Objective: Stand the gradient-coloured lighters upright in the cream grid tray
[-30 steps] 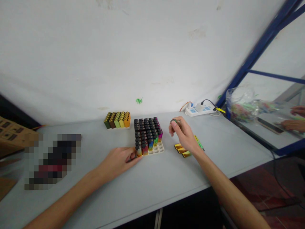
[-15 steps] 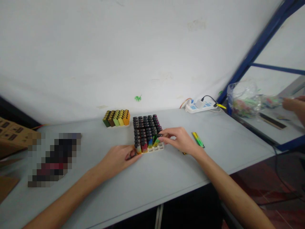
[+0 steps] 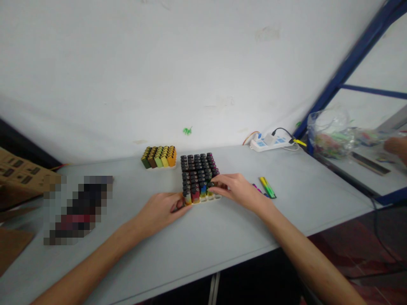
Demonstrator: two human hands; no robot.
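Note:
A white tray holds rows of upright lighters with black tops and coloured bodies. My left hand is closed at the tray's near left corner, thumb along the front edge; a small dark thing shows between its fingers, too unclear to name. With thumb and fingers, my right hand pinches the black top of a yellow-green lighter standing in the front row. Bare holes show in the tray's front right part. Right of my right hand lie loose green and yellow lighters, plus purple and blue ones partly hidden.
Behind on the left stands a second block of gold-topped lighters. A white power strip lies by the wall. Cardboard boxes and a blurred dark item are at left. Past the blue frame, another person's hand is near plastic bags.
My right hand has brought the tilted yellow-green lighter lower and more upright in the front row. My left hand keeps its place at the tray corner. The view has shifted slightly.

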